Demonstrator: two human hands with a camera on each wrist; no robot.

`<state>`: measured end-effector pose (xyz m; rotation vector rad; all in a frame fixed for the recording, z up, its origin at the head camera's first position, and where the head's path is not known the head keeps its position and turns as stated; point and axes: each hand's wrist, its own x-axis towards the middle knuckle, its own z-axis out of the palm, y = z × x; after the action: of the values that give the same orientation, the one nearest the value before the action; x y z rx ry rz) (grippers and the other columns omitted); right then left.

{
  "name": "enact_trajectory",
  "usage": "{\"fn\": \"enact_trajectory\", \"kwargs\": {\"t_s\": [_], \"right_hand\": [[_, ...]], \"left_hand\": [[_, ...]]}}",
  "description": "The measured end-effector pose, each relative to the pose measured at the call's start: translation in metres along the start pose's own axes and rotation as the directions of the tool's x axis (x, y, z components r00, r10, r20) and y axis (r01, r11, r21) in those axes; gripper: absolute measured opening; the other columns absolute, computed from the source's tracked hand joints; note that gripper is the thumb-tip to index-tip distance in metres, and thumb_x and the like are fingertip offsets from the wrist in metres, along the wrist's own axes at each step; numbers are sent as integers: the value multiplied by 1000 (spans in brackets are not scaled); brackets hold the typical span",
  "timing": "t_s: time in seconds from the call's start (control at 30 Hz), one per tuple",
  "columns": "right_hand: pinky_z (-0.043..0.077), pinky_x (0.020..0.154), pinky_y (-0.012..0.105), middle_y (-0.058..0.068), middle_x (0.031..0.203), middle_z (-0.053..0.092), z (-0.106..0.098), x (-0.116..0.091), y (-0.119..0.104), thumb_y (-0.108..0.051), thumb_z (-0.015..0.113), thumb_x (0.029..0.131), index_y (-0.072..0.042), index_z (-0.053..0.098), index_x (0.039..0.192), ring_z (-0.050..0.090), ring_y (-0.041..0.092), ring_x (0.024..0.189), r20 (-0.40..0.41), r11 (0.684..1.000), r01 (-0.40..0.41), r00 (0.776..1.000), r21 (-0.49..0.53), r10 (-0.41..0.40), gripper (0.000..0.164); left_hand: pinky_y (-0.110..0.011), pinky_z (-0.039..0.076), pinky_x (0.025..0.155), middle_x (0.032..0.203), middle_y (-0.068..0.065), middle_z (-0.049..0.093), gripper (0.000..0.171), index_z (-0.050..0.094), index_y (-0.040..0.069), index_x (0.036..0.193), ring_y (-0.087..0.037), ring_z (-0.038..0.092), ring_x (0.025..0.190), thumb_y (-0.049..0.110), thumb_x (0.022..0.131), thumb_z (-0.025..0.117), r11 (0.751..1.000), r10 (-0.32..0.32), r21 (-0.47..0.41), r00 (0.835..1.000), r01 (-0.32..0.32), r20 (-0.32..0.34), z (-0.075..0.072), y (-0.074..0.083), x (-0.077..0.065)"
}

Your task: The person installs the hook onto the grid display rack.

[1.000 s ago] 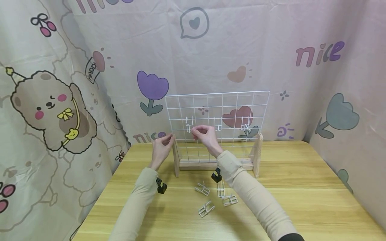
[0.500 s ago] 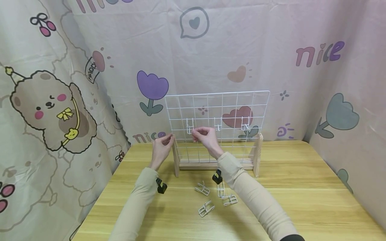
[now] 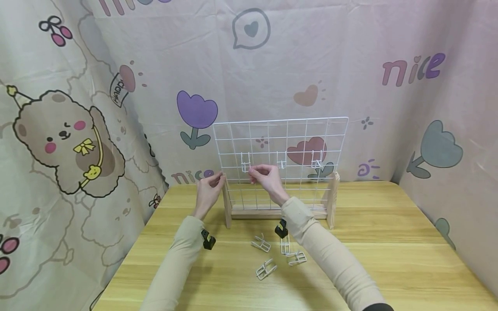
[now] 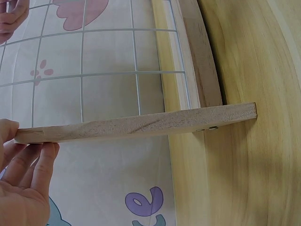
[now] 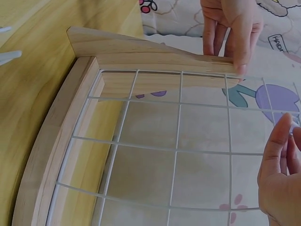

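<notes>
Hook [image 3: 245, 166] against grid [image 3: 287, 152], pinched by my right hand [image 3: 268, 178]; my left hand [image 3: 208, 192] pinches the left post [image 4: 136, 126] at its tip.

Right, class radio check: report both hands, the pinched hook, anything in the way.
Left hand gripping wooden upright. Right hand pinching leftmost hook at wire grid, seating unclear. Four loose hooks on table; nothing seen blocking.

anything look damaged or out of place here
Nothing looks spilled or damaged. Four loose hooks lie scattered at different angles on the table, untidy compared with the three hooks lined up at the wire grid, though that may simply be unfinished work.
</notes>
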<state>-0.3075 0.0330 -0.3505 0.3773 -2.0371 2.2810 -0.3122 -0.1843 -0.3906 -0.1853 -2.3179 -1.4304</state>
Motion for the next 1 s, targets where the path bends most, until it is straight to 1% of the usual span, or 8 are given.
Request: {"fn": "enact_trajectory", "kwargs": {"t_s": [0.17,0.43,0.47,0.67,0.7,0.77,0.9,1.0], "right_hand": [[59,67,19,-8,74,68,0,-1,1,-2,67,94,17,63,116,64,5,66,-2,1000,-12,1000,4,12,30],[59,66,18,-8,74,68,-1,-1,2,-1,67,94,15,64,114,64,6,66,-5,1000,-25,1000,14,25,26],[61,69,21,-8,74,68,-1,-1,2,-2,67,94,15,65,114,64,6,66,-4,1000,-24,1000,11,24,26],[61,69,23,-8,73,68,-3,-3,6,-1,66,94,17,63,115,64,6,65,0,1000,-12,1000,-5,12,28],[59,66,20,-8,73,68,-3,-3,7,-1,66,94,17,63,115,64,7,65,-1,1000,-13,1000,-8,13,28],[59,67,21,-8,72,68,-4,-5,8,0,65,94,17,64,115,64,8,65,-1,1000,-19,1000,-14,19,27],[60,70,22,-7,73,68,-6,-9,8,-3,66,94,11,66,114,64,8,65,2,998,-38,999,-42,39,25],[60,70,21,-7,74,68,-8,-12,10,-5,66,95,11,65,116,65,8,66,14,997,-47,999,-53,48,27]], "left_hand": [[-46,60,94,123,-20,70,38,67,1,129,-34,72,110,22,97,67,1000,8,-4,1000,-8,1,0,0,0],[-45,60,93,124,-19,71,37,67,3,128,-34,72,110,24,98,67,1000,15,3,1000,-15,3,0,1,0],[-45,60,93,124,-19,71,37,67,3,128,-34,72,110,24,98,67,1000,16,3,1000,-16,4,0,1,-1],[-45,60,92,123,-20,71,37,67,1,128,-34,72,109,22,97,67,1000,18,-14,1000,-18,0,0,0,0],[-45,60,93,123,-20,71,37,67,1,128,-35,72,110,22,97,67,1000,18,-17,1000,-18,0,-1,1,0],[-44,60,93,123,-20,71,36,68,2,127,-34,72,110,21,97,67,1000,16,-21,1000,-16,0,-1,2,-1],[-43,60,93,124,-20,70,36,68,2,128,-34,72,110,21,97,67,1000,13,-20,1000,-13,2,-1,2,-1],[-43,60,93,124,-20,70,36,68,2,128,-34,72,110,21,97,67,1000,12,-20,1000,-11,4,-1,3,-1]]}}
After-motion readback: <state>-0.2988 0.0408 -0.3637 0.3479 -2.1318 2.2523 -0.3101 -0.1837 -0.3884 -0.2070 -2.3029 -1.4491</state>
